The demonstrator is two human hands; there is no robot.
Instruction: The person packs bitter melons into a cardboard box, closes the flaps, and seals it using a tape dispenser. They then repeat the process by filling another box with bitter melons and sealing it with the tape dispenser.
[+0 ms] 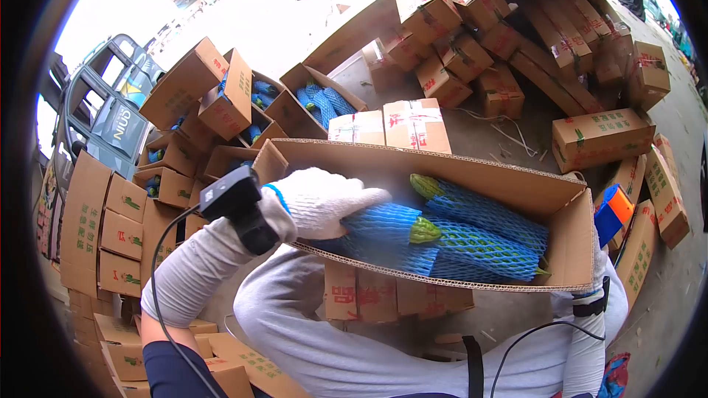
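Observation:
A long open cardboard box point(472, 162) lies across my lap, holding several green gourds in blue foam nets point(483, 247). My left hand point(324, 203), in a white glove, reaches over the box's left end and has its fingers wrapped on a netted gourd point(387, 225), whose green tip points right. My right hand point(590, 295) is at the box's right end, mostly hidden behind the cardboard; only the wrist area shows clearly, so its fingers cannot be made out.
Closed cartons point(417, 125) stand just beyond the box. Open cartons with netted gourds point(324, 107) are at the back left, beside stacked boxes point(122, 236). A large pile of cartons point(516, 44) fills the back right. A vehicle point(110, 118) stands far left.

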